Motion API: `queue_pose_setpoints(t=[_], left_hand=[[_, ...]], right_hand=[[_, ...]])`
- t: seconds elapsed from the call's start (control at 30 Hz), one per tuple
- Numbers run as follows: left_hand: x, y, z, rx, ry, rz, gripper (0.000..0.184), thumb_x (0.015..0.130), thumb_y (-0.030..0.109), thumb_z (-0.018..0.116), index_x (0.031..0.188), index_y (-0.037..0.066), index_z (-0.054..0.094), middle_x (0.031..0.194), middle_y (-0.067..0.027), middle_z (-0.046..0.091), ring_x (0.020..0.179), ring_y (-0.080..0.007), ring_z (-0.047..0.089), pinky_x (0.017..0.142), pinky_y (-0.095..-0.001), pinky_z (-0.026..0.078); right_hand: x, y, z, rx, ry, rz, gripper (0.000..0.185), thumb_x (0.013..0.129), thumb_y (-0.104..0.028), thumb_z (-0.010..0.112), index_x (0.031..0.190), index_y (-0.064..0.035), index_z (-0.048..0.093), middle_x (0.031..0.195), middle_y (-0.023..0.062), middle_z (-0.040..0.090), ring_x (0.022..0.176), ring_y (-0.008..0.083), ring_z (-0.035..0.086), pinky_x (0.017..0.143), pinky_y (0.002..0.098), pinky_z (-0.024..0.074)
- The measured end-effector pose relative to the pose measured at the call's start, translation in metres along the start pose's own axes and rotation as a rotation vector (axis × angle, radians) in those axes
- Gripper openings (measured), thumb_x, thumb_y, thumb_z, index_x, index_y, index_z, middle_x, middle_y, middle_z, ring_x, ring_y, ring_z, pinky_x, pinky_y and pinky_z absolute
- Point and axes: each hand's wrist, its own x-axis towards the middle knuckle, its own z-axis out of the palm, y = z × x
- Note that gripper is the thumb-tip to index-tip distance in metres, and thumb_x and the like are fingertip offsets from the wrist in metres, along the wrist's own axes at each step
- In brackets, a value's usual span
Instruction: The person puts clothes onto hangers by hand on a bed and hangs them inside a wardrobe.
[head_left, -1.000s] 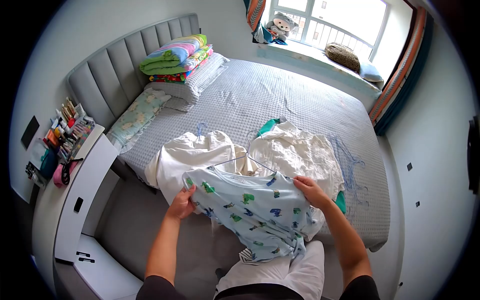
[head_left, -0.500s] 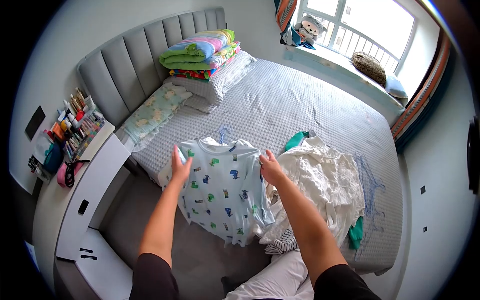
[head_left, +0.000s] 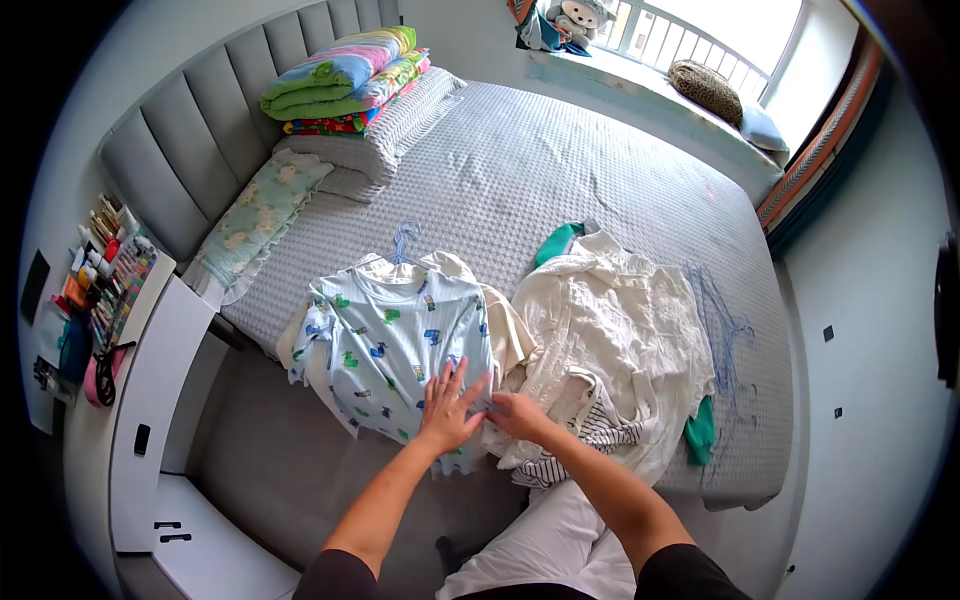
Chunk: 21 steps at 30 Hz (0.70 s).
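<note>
Shirt over cream clothes on the bed, our left hand spread on top, gripping nothing; our right hand curls its fingers at the side, hold unclear, and with the hem overhanging, one hard tug could slide it all off

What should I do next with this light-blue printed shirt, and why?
Perhaps straighten the light-blue printed shirt along its side edge: the right hand is there, and the left hand, spread on the front, could hold it steady.

A cushion (spotted) lies on the windowsill.
</note>
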Motion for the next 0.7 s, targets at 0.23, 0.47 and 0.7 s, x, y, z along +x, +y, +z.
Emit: queue_pose_setpoints(t=[0.23,0.47,0.7], left_hand=[[0.016,0.019,-0.016,0.121,-0.144,-0.087,0.035,0.076,0.012,0.061,0.109,0.022,0.071,0.155,-0.0140,0.031,0.146,-0.0369,0.019,0.116,-0.0560,0.011],[0.050,0.108,0.044,-0.150,-0.085,0.320,0.054,0.086,0.021,0.066,0.138,0.013,0.051,0.152,-0.0166,0.035,0.141,-0.0363,0.031,0.113,-0.0483,0.026],[0.085,0.197,0.089,-0.182,-0.226,0.296,0.067,0.084,0.040,0.072,0.137,0.006,0.049,0.144,-0.0178,0.045,0.133,-0.0354,0.042,0.108,-0.0456,0.036]], right_hand=[[-0.043,0.011,-0.013,0.137,0.460,-0.154,0.033,0.084,-0.005,0.066,0.117,-0.0074,0.064,0.117,0.0127,0.060,0.102,0.0313,0.061,0.083,0.0353,0.0507],[-0.150,0.093,-0.086,-0.305,0.879,0.166,0.048,0.081,-0.016,0.070,0.127,-0.0094,0.058,0.131,0.0155,0.054,0.124,0.0340,0.048,0.102,0.0457,0.0372],[-0.220,0.146,-0.109,0.089,0.819,0.504,0.053,0.075,-0.033,0.081,0.115,-0.0036,0.064,0.120,0.0166,0.057,0.116,0.0336,0.054,0.092,0.0391,0.0460]])
